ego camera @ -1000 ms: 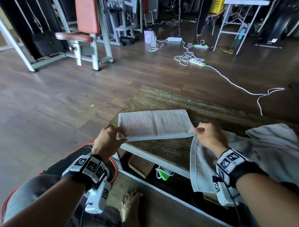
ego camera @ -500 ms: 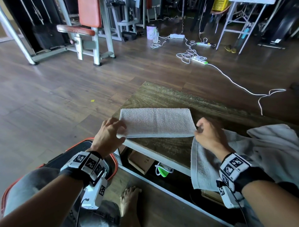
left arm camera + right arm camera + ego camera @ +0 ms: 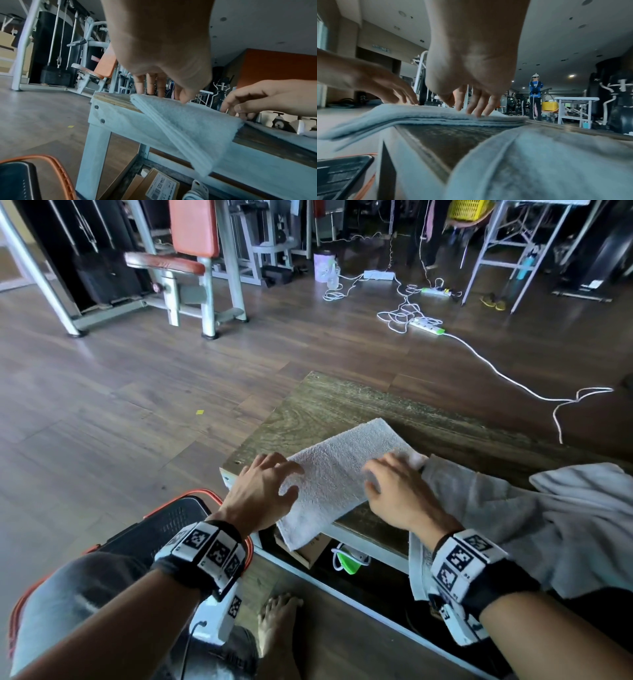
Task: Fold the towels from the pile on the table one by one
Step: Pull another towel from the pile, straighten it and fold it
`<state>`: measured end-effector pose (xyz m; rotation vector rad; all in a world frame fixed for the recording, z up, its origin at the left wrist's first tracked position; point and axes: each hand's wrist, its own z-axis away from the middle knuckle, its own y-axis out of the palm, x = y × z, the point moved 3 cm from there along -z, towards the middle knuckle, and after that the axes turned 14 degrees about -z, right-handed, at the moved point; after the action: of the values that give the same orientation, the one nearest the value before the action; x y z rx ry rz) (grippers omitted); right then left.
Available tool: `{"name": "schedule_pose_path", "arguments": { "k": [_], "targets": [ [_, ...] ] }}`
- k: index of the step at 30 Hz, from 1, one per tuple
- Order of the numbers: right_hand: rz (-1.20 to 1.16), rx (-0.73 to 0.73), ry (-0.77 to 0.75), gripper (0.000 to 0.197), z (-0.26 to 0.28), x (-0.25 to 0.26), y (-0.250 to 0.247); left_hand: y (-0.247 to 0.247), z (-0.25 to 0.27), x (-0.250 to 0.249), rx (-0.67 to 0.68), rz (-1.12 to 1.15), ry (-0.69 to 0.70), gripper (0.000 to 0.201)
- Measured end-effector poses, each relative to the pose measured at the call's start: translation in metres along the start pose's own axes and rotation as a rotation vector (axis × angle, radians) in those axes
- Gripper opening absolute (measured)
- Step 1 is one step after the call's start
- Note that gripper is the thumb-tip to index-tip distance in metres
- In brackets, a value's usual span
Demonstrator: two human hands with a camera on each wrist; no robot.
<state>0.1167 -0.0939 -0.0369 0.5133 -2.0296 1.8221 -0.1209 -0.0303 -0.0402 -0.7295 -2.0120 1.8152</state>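
Note:
A folded white towel [image 3: 339, 470] lies slantwise on the near left corner of the wooden table [image 3: 342, 402]; its near corner hangs over the front edge. My left hand [image 3: 274, 484] rests on the towel's left edge with fingers spread. My right hand [image 3: 387, 481] lies flat on its right part. The left wrist view shows the left hand [image 3: 164, 92] above the layered towel [image 3: 188, 121] and the right hand [image 3: 254, 102] beyond. In the right wrist view, the right hand's fingertips [image 3: 476, 108] press the towel [image 3: 436, 115]. The pile of unfolded towels [image 3: 531, 525] lies just to the right.
A black seat with an orange rim [image 3: 164, 529] stands beside my left forearm. Under the table are a cardboard box [image 3: 308, 553] and a green-and-white object [image 3: 349, 561]. White cables [image 3: 428, 323] trail over the floor beyond. A gym machine [image 3: 195, 268] stands far left.
The towel has turned from lying straight along the table to slantwise, its near corner now over the edge. Both hands have left its end corners and lie flat on top.

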Motion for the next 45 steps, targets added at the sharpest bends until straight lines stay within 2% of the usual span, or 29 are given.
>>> {"name": "schedule_pose_path", "arguments": {
  "k": [1,3,6,8,11,15,19,23,25,27,29,30,32,34,36,38,40,43,45],
  "targets": [
    [-0.031,0.049,-0.004,0.012,0.003,0.006,0.007,0.005,0.000,0.000,0.036,-0.019,-0.050,0.037],
    [-0.015,0.085,0.028,0.021,0.005,0.008,0.016,0.011,0.001,-0.001,0.055,-0.045,-0.108,0.039],
    [-0.041,0.126,0.119,0.046,0.000,-0.002,0.014,0.010,0.003,-0.006,0.027,0.023,-0.083,0.033],
    [-0.101,0.194,0.138,0.059,0.003,-0.004,0.013,0.011,0.007,-0.005,0.081,0.155,-0.055,0.041],
    [-0.099,0.183,0.033,0.066,0.017,-0.001,0.011,0.014,0.016,-0.007,0.137,0.229,-0.043,0.058],
    [-0.072,0.232,-0.050,0.072,0.044,0.006,0.017,0.025,0.026,-0.012,0.044,0.330,-0.149,0.053],
    [-0.073,0.190,-0.090,0.082,0.056,0.010,0.023,0.028,0.019,-0.016,-0.127,0.530,-0.173,0.037],
    [0.097,0.254,-0.165,0.110,0.062,0.016,0.030,0.001,0.014,-0.032,-0.116,0.970,-0.282,0.038],
    [0.092,0.194,-0.222,0.116,0.065,0.023,0.032,-0.010,0.011,-0.038,-0.077,1.141,-0.270,0.046],
    [-0.075,0.072,-0.220,0.098,0.065,0.025,0.032,-0.018,0.009,-0.041,0.005,1.182,-0.208,0.057],
    [-0.212,-0.065,-0.184,0.059,0.064,0.027,0.028,-0.022,0.008,-0.040,0.066,1.141,-0.140,0.067],
    [-0.248,-0.109,-0.163,0.043,0.064,0.027,0.025,-0.023,0.007,-0.038,0.073,1.069,-0.125,0.070],
    [-0.355,-0.143,-0.129,0.028,0.063,0.027,0.019,-0.023,0.007,-0.033,0.077,0.850,-0.104,0.070],
    [-0.437,-0.152,-0.156,0.021,0.062,0.030,0.010,-0.020,0.006,-0.028,0.059,0.605,-0.066,0.063],
    [-0.482,-0.143,-0.195,0.018,0.062,0.035,0.000,-0.020,0.008,-0.027,-0.006,0.435,-0.014,0.045],
    [-0.546,-0.139,-0.205,0.016,0.063,0.041,-0.012,-0.024,0.009,-0.029,-0.126,0.410,0.033,0.021],
    [-0.644,-0.102,-0.169,0.019,0.066,0.044,-0.023,-0.032,0.012,-0.034,-0.182,0.525,0.086,0.004],
    [-0.715,0.056,-0.012,0.037,0.069,0.037,-0.026,-0.034,0.012,-0.036,-0.119,0.679,0.050,0.017],
    [-0.703,0.074,0.086,0.031,0.069,0.027,-0.020,-0.031,0.011,-0.034,-0.086,0.670,0.000,0.026]
  ]
}}
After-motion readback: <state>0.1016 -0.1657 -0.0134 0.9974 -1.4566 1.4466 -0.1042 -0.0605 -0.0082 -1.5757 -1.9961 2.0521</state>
